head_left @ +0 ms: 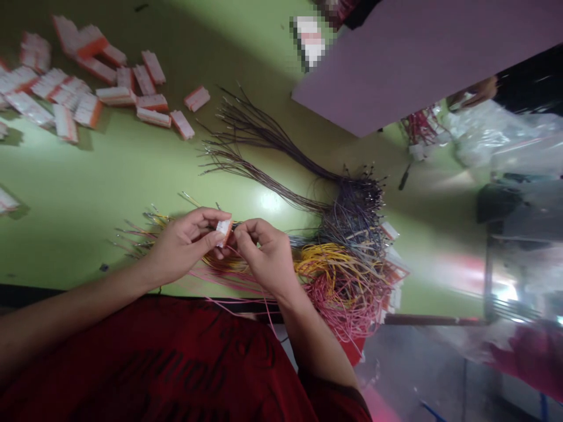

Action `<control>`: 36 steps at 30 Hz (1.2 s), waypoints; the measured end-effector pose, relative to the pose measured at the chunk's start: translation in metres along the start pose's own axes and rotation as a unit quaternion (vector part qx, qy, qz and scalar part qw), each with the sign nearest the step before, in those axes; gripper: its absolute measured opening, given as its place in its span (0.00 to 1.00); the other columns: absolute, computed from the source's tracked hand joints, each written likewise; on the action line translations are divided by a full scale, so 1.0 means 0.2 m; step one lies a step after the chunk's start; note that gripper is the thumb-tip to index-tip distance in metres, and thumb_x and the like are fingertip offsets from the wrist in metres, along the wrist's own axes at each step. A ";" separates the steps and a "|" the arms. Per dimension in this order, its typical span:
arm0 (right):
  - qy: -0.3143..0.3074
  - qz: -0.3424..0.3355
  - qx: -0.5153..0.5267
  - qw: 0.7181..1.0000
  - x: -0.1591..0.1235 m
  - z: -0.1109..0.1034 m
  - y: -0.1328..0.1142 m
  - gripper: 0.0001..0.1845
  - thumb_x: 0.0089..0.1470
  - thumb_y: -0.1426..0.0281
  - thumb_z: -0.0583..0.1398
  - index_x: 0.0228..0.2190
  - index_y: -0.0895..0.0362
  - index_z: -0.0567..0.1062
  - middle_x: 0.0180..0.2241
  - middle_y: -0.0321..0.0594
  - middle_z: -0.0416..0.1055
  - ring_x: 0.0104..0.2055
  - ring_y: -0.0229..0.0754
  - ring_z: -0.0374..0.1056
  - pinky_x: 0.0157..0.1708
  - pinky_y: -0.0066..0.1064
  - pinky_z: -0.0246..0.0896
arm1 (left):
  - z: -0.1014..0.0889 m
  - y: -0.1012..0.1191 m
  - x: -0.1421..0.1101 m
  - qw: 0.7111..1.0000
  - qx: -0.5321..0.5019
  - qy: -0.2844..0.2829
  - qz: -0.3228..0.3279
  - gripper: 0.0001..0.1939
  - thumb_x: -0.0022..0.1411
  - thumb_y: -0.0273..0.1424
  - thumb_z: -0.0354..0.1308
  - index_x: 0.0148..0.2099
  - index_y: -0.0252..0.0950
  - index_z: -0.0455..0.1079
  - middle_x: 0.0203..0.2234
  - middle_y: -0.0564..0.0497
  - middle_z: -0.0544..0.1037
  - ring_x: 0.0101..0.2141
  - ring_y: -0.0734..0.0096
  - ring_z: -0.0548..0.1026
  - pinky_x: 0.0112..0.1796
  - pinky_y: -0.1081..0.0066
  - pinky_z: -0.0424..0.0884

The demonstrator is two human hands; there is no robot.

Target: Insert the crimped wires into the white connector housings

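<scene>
Between thumb and fingers, my left hand (pixel 187 240) grips a small white and orange connector housing (pixel 223 232). My right hand (pixel 264 249) is closed in a pinch close to the orange side of that housing. A wire seems to be between its fingertips, though the fingers mostly hide it. Below and behind both hands lie yellow wires (pixel 323 259) and pink wires (pixel 341 310) with metal terminals at their left ends. Dark purple wires (pixel 288 149) and brown wires (pixel 268 181) fan out over the table beyond my hands.
Several white and orange connector housings (pixel 125 95) lie scattered at the upper left of the green table (pixel 132 167). A purple panel (pixel 396 64) juts over the upper right. A co-worker's hand (pixel 481 91) is near clear plastic bags (pixel 488 129). More housings (pixel 396 272) sit beside the wire pile.
</scene>
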State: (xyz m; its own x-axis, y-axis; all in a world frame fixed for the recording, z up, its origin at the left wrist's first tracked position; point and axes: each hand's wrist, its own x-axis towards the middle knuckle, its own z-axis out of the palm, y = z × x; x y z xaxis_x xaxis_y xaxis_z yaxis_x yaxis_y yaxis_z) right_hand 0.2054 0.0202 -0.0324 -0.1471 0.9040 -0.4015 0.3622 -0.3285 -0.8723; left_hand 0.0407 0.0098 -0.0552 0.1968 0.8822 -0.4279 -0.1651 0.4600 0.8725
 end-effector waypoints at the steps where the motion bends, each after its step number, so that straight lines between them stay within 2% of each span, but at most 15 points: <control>1: -0.003 0.001 0.002 1.000 0.00 0.00 0.00 0.08 0.56 0.67 0.59 0.27 0.56 0.72 0.22 0.32 0.73 0.23 0.33 0.66 0.26 0.27 0.61 | 0.00 0.00 0.00 1.000 0.000 -0.002 0.003 0.14 0.58 0.33 0.64 0.46 0.34 0.71 0.32 0.49 0.82 0.27 0.70 0.79 0.31 0.69 0.80; 9: -0.030 0.025 0.011 0.999 0.01 -0.05 -0.03 0.10 0.54 0.64 0.60 0.24 0.55 0.71 0.19 0.32 0.70 0.22 0.33 0.64 0.24 0.28 0.60 | 0.02 0.04 -0.03 1.000 0.010 -0.012 0.016 0.15 0.59 0.33 0.64 0.48 0.34 0.73 0.29 0.51 0.81 0.27 0.70 0.80 0.30 0.71 0.79; 15: 0.001 0.014 0.042 0.999 0.00 -0.05 -0.04 0.08 0.52 0.65 0.61 0.25 0.55 0.71 0.19 0.31 0.70 0.21 0.33 0.64 0.24 0.28 0.60 | 0.04 0.08 -0.02 0.999 0.041 -0.003 0.023 0.18 0.58 0.38 0.64 0.48 0.34 0.73 0.29 0.50 0.81 0.27 0.69 0.80 0.32 0.68 0.79; 19: 0.008 0.016 0.051 0.999 0.02 -0.04 -0.02 0.09 0.52 0.65 0.60 0.24 0.55 0.70 0.18 0.29 0.68 0.20 0.32 0.61 0.23 0.27 0.57 | 0.04 0.07 0.01 0.999 0.027 -0.010 0.018 0.19 0.58 0.37 0.64 0.49 0.34 0.73 0.29 0.50 0.81 0.27 0.69 0.80 0.31 0.69 0.79; 24: -0.006 0.022 0.038 0.999 0.04 -0.04 0.00 0.09 0.53 0.64 0.60 0.25 0.55 0.70 0.18 0.30 0.69 0.21 0.33 0.64 0.24 0.27 0.59 | 0.03 0.04 0.02 1.000 0.013 -0.014 0.004 0.18 0.58 0.34 0.64 0.50 0.33 0.73 0.28 0.51 0.81 0.26 0.70 0.80 0.30 0.70 0.79; 29: -0.011 0.025 0.005 1.000 0.03 -0.02 0.00 0.10 0.55 0.64 0.60 0.26 0.55 0.71 0.19 0.32 0.71 0.22 0.34 0.66 0.24 0.27 0.61 | 0.02 0.03 0.03 1.000 0.019 -0.011 -0.005 0.20 0.57 0.38 0.64 0.50 0.33 0.73 0.32 0.49 0.82 0.27 0.69 0.80 0.30 0.68 0.80; 33: -0.033 -0.014 -0.054 0.998 0.04 -0.06 -0.06 0.12 0.57 0.63 0.59 0.26 0.56 0.73 0.21 0.34 0.73 0.23 0.35 0.66 0.25 0.28 0.61 | 0.01 0.03 0.03 1.000 0.016 0.009 0.000 0.21 0.58 0.38 0.64 0.50 0.33 0.72 0.32 0.49 0.81 0.28 0.69 0.80 0.32 0.67 0.80; 34: -0.024 -0.038 -0.088 0.995 0.08 -0.09 -0.08 0.12 0.57 0.63 0.59 0.26 0.56 0.74 0.21 0.34 0.74 0.23 0.35 0.67 0.25 0.28 0.61 | 0.00 0.03 0.03 1.000 0.013 0.012 0.000 0.21 0.58 0.38 0.64 0.51 0.33 0.71 0.33 0.48 0.81 0.28 0.68 0.80 0.32 0.67 0.80; 36: 0.064 -0.094 -0.184 0.976 0.20 -0.17 -0.11 0.12 0.58 0.65 0.57 0.27 0.56 0.75 0.23 0.36 0.74 0.26 0.37 0.68 0.29 0.30 0.62 | 0.00 0.03 0.04 1.000 0.006 0.018 -0.004 0.21 0.58 0.37 0.64 0.51 0.32 0.70 0.33 0.49 0.81 0.28 0.68 0.81 0.32 0.67 0.80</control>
State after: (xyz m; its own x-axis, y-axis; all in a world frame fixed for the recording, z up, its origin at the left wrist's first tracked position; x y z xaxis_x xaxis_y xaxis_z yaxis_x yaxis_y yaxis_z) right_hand 0.2234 0.0729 -0.0194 -0.1355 0.9734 -0.1847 0.6492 -0.0536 -0.7588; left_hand 0.0415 0.0193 -0.0531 0.1636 0.8815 -0.4429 -0.1512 0.4661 0.8717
